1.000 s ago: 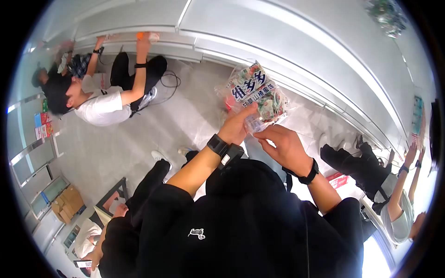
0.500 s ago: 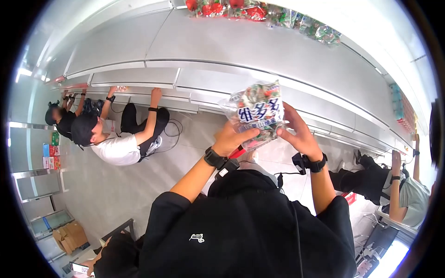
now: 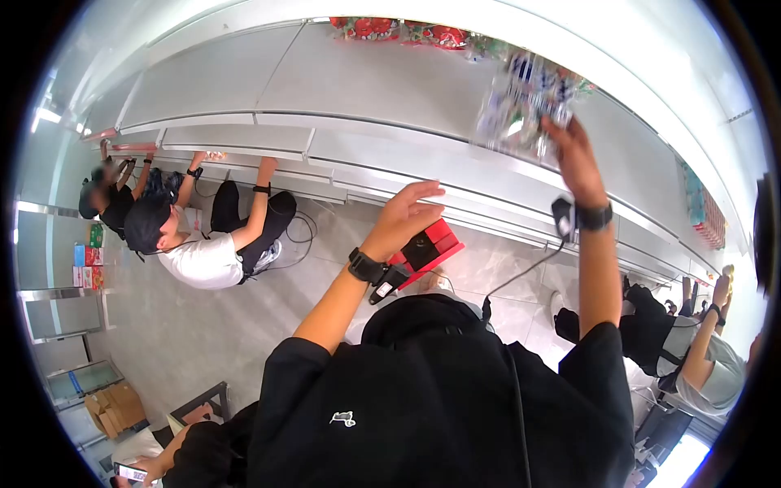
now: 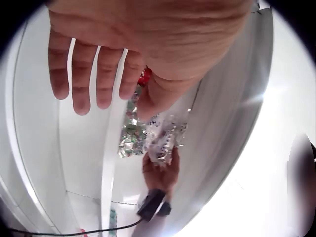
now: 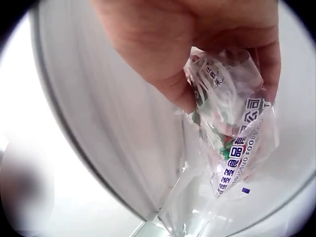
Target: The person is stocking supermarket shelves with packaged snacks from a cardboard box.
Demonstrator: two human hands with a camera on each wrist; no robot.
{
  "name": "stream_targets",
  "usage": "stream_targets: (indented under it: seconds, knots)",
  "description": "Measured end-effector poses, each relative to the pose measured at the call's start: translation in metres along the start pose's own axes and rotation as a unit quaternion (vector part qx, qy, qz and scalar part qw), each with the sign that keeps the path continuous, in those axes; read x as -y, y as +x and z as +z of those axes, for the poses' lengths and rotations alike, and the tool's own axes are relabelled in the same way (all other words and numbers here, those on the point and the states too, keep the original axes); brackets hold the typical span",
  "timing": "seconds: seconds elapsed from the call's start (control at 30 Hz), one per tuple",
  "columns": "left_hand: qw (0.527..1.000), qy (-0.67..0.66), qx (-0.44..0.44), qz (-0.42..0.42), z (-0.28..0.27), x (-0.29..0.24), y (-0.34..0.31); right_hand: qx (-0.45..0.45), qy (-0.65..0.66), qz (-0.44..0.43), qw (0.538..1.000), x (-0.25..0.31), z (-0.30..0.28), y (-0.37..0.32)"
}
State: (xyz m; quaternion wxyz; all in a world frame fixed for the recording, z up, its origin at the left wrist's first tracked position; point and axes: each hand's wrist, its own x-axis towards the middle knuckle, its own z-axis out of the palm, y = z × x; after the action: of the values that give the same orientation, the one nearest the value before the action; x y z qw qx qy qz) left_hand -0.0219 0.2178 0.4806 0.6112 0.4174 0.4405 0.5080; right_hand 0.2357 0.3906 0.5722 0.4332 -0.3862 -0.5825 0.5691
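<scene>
My right hand (image 3: 579, 167) grips a clear plastic snack bag (image 3: 525, 110) with dark blue lettering, held over the shelf (image 3: 366, 85). The bag is blurred in the head view. In the right wrist view the snack bag (image 5: 232, 133) hangs crumpled between thumb and fingers, green and red bits showing inside. My left hand (image 3: 403, 218) is off the bag, in front of the shelf edge, holding nothing. Its fingers (image 4: 81, 74) are straight and spread in the left wrist view. Below it, a red box (image 3: 439, 244) is on the floor side.
Red bags (image 3: 366, 29) and green bags stand along the shelf's back. Lower shelf edges run across in front of me. A person in a white shirt (image 3: 199, 248) crouches at left; another in a grey shirt (image 3: 704, 362) works at right. A cable (image 3: 529, 272) hangs from my right wrist.
The bag was between both hands; the left hand has let go of it. My right hand has carried it forward and right over the shelf. The view has tilted up toward the shelf.
</scene>
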Motion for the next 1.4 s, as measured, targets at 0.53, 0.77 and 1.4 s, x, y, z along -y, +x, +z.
stream_targets:
  seconds: [0.53,0.77,1.4]
  knots:
    - [0.992,-0.024,-0.063,-0.107,-0.037,0.084,-0.059,-0.029,-0.456,-0.085,0.885,-0.047,-0.035,0.172]
    - [0.990,-0.031,-0.072,-0.115,-0.037,0.083,-0.065,-0.076,-0.507,-0.204,0.834,-0.063,-0.023,0.154]
    - [0.989,-0.046,-0.070,-0.118,-0.037,0.075,-0.076,-0.040,-0.421,-0.082,0.902,-0.067,-0.033,0.165]
